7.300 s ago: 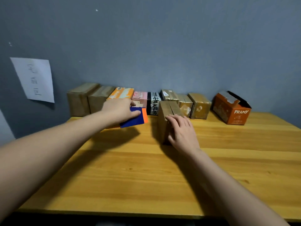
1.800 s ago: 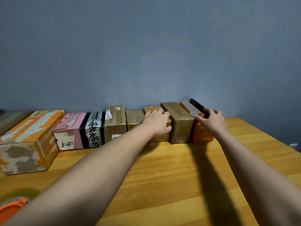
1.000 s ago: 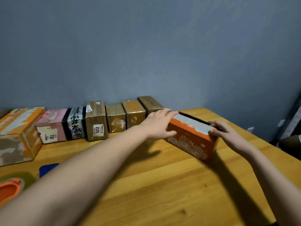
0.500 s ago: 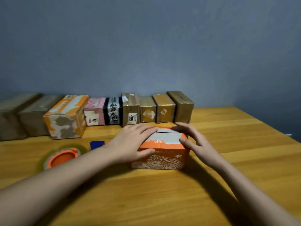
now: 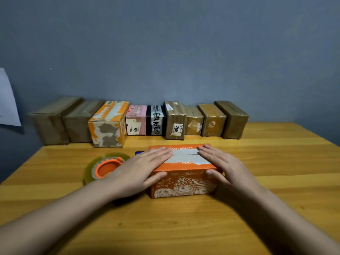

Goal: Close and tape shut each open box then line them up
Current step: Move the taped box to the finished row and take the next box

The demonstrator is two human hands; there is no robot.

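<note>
Got my left hand [image 5: 142, 169] and right hand [image 5: 223, 167] flat on the orange box [image 5: 184, 178], fingers straight pressing the top flaps down, thumbs on its front face. It sits mid-table [image 5: 184, 227]. Tape roll [image 5: 104, 167] is just left of it, partly behind my left hand. Row of sealed boxes [image 5: 174, 122] lines the wall behind.

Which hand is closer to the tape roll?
Left. The left hand lies on the orange box right beside the tape roll; the right hand is at the box's far end.
</note>
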